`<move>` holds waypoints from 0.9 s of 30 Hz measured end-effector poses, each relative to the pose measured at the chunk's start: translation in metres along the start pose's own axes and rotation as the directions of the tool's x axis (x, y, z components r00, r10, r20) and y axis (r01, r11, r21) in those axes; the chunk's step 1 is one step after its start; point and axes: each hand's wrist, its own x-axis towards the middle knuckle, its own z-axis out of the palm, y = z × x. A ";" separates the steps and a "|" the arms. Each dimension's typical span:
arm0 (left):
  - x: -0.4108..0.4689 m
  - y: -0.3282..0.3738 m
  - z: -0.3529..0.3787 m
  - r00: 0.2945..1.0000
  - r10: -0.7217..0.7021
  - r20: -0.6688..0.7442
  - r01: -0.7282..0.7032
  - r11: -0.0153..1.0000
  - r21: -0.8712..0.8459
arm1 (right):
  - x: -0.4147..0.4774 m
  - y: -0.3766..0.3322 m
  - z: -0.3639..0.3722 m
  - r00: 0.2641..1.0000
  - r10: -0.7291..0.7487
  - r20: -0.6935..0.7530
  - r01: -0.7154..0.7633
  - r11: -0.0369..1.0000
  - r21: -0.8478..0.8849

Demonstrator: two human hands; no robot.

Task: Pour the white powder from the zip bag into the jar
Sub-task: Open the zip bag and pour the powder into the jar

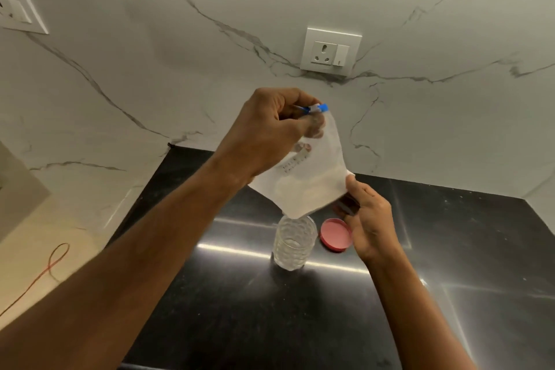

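Our left hand (270, 129) pinches the soft clear zip bag of white powder (315, 186) at its blue slider (322, 107). Our right hand (371, 219) pinches its lower corner. It looks floppy, so we grip corners. The clear ribbed jar (295, 245) sits just below both hands.

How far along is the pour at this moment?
Done: the pink lid is off, lying beside the open jar. In hand: the left hand grips the zip bag at its blue slider, the right hand holds a lower corner. Left: the powder sits in the bag; the jar looks empty.
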 end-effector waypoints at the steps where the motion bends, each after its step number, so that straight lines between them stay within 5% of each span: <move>1: 0.000 -0.002 0.007 1.000 -0.010 0.014 0.011 0.999 -0.030 | -0.002 -0.002 -0.008 0.999 0.004 -0.036 -0.003 1.000 0.016; 7: -0.007 -0.017 0.034 0.991 -0.091 0.100 0.115 0.956 -0.270 | -0.014 -0.026 -0.051 0.984 -0.095 -0.150 0.105 0.993 0.060; 13: -0.025 -0.048 0.050 0.960 -0.214 0.180 0.276 0.828 -0.488 | -0.021 -0.056 -0.083 0.928 -0.324 -0.183 0.310 0.946 -0.098; 27: -0.043 -0.104 0.052 0.929 -0.351 0.121 0.365 0.803 -0.471 | -0.034 -0.052 -0.093 0.875 -0.479 -0.070 0.429 0.834 -0.346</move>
